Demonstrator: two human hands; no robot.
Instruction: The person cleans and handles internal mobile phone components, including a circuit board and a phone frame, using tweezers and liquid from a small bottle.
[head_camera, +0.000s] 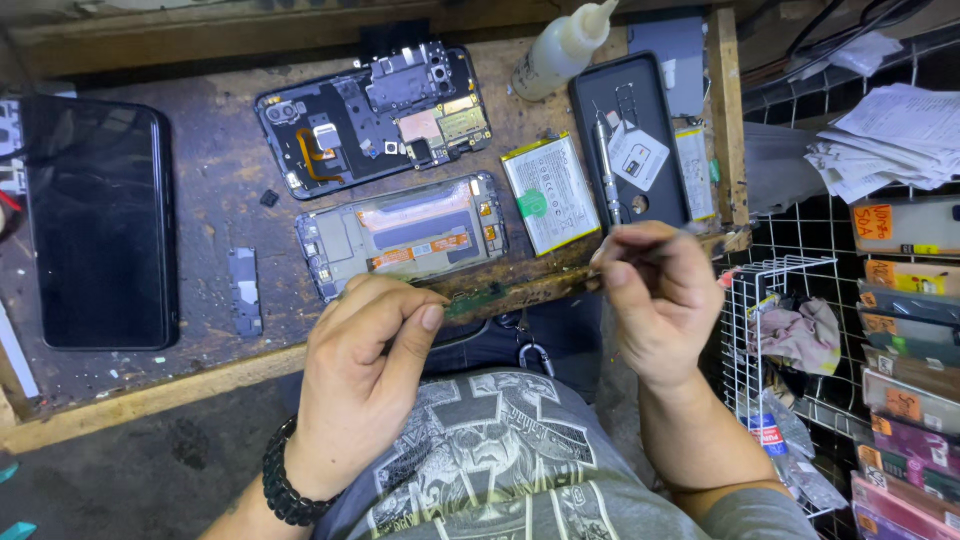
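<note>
Left hand (365, 365) pinched, contents unclear; right hand (655, 300) grips thin metal tool (690, 234) (tweezers?); scarred wooden surface (215, 170), bare metal frame (400, 235).

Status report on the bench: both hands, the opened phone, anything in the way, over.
Left hand pinched shut at bench edge, contents hidden. Right hand pinching something thin. Phone frame flat, just beyond left hand; battery beside it. Nothing between hands and frame.
</note>
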